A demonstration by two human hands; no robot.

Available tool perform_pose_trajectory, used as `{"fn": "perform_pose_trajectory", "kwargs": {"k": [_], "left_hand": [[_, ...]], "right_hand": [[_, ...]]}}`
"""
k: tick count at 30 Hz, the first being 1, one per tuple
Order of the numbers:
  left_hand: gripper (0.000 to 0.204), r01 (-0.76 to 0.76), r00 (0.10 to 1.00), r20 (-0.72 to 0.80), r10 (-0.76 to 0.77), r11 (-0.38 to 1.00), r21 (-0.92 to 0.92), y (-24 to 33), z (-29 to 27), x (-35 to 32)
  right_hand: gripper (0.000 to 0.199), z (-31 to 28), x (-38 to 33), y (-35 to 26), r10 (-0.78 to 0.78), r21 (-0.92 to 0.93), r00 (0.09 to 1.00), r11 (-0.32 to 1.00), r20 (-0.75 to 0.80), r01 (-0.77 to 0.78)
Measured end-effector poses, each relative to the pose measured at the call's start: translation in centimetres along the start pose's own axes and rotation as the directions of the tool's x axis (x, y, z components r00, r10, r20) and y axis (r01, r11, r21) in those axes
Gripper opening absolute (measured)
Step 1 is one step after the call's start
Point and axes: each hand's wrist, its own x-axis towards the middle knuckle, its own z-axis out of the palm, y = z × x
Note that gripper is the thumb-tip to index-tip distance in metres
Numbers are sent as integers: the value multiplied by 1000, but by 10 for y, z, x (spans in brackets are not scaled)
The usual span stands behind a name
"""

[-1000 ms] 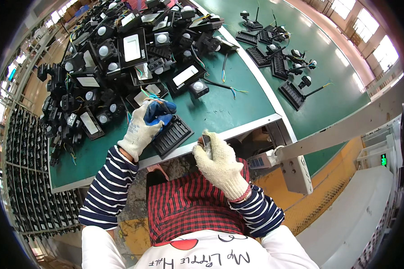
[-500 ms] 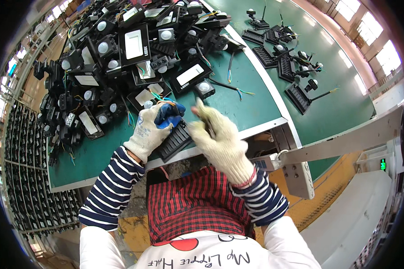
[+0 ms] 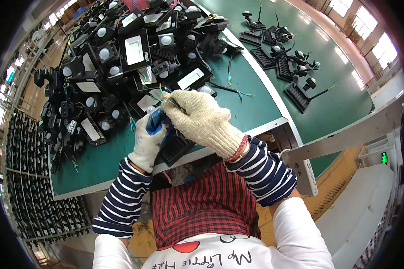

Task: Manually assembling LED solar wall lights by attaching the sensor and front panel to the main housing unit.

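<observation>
A black floodlight [image 3: 176, 149] with a ribbed back lies at the table's near edge, partly under my hands. My left hand [image 3: 148, 141], in a white glove with blue coating, is closed round its cable, mostly hidden. Thin coloured wires [image 3: 159, 93] stick up from the cable end, just above the blue fingers. My right hand [image 3: 199, 117], in a cream knitted glove, is closed against these wires, its fingers meeting the left ones. The right glove covers the exact grip and part of the floodlight.
A large heap of black floodlights [image 3: 134, 48] with white domed sensors covers the left and far table. Several more lie on the green surface [image 3: 341, 85] at the right, past a white rail [image 3: 274, 98]. A metal beam [image 3: 345, 133] crosses at my right. Full racks stand at left.
My right hand has moved left and closed on the wires by my left hand; it was apart before. My left hand has shifted slightly left and down.
</observation>
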Motion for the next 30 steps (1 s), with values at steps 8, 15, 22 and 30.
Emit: {"fn": "perform_pose_trajectory", "kwargs": {"k": [8, 15, 22, 30], "left_hand": [[35, -339, 941, 82, 329, 897, 284, -5, 5, 11], [34, -428, 900, 80, 430, 828, 363, -14, 8, 8], [35, -354, 930, 16, 367, 883, 308, -1, 11, 2], [87, -95, 985, -20, 173, 627, 773, 31, 12, -53]], "right_hand": [[33, -8, 2, -5, 153, 48, 988, 987, 17, -154], [29, 6, -3, 4, 147, 319, 988, 939, -37, -127], [30, -1, -10, -2, 148, 471, 987, 876, -57, -104], [37, -30, -74, 49, 380, 398, 623, 910, -684, -118]]}}
